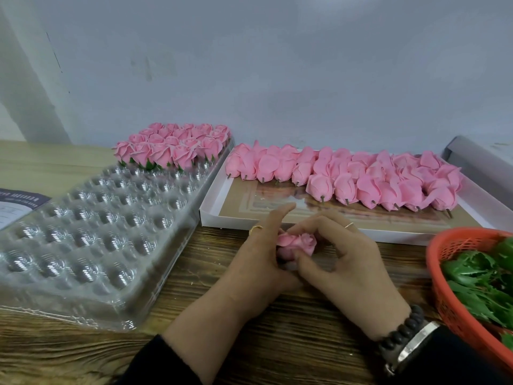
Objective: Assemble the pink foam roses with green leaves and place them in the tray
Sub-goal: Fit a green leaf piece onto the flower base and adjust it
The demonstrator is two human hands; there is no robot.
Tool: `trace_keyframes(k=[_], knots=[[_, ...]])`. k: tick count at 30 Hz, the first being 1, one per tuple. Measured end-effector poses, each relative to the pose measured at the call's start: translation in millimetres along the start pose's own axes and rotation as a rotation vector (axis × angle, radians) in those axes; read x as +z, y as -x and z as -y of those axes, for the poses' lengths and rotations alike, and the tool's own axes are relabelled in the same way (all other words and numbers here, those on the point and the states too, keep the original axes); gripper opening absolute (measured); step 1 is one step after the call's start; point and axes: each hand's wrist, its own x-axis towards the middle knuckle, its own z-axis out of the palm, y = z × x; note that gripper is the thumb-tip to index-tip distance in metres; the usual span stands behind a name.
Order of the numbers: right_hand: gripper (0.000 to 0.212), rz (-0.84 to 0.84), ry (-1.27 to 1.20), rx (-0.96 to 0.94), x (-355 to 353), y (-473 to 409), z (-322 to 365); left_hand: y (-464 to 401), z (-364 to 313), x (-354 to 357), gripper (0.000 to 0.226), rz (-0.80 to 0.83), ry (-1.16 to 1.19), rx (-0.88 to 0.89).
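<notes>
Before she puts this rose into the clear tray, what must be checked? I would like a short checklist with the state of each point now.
1. Rose held firmly: ok. The left hand and right hand both hold the pink rose above the table.
2. Green leaf fitted under this rose: cannot tell; its base is hidden by the fingers.
3. Free cups in the clear tray: ok; only the far rows hold finished roses.
4. Leaves in reach: ok; the red basket at the right holds green leaves.
5. More bare roses waiting: ok; many lie in the white box.
</notes>
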Motion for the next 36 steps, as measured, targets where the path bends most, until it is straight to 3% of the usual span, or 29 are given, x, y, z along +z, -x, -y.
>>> trace_keyframes(k=[5,8,12,21,25,36], knots=[[0.016,-0.098,-0.092,0.134,1.6,-1.6,-3.8,1.1,-6.2,4.0,0.064,-0.199,-0.235,0.144],[0.018,-0.098,-0.089,0.165,2.3,-1.0,-6.0,4.2,-12.3,8.6,0.048,-0.244,-0.357,0.27],[0.022,-0.094,-0.104,0.214,4.9,-1.4,-8.7,6.3,-18.6,11.5,0.046,-0.227,-0.443,0.321],[0.021,-0.048,-0.162,0.266,7.2,-2.0,-12.3,7.3,-21.2,11.9,0.031,-0.176,-0.44,0.231],[0.01,-0.032,-0.245,0.297,6.3,-0.8,-12.5,7.6,-19.9,12.5,0.028,-0.162,-0.447,0.232],[0.017,0.003,-0.335,0.319,3.3,-0.6,-12.3,4.6,-16.8,10.7,0.028,-0.127,-0.419,0.233]])
